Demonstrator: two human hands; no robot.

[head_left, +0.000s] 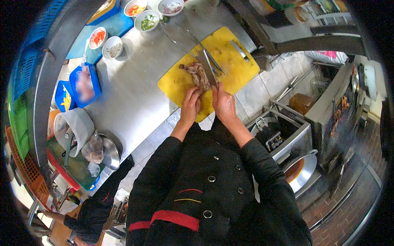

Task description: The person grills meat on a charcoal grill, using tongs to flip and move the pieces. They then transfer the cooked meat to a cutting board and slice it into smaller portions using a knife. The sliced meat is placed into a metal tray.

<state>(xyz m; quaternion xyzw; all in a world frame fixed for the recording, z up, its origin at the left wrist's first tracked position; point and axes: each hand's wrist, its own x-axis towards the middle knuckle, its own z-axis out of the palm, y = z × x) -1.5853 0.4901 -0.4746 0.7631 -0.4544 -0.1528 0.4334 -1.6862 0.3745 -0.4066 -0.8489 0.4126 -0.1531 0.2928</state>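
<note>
A piece of browned, grilled meat [197, 73] lies on the yellow cutting board [172, 83] at the edge of the steel table. My left hand [190, 104] rests with bent fingers against the near end of the meat; its fingertips are partly hidden. Just to its right, my right hand [224, 103] grips a kitchen knife [207, 68], whose blade points away from me along the meat's right side. Metal tongs [212, 60] lie on the board beyond the blade, their arms reaching onto the table. A metal handle or clip [239, 50] sits at the board's far right.
Bowls of chopped vegetables [146, 21] stand at the table's far side. Blue containers [85, 84] and a white tub [74, 130] are on the left. A grill [338, 117] and a pan of reddish sauce [300, 172] are right. A co-worker [92, 212] is at lower left.
</note>
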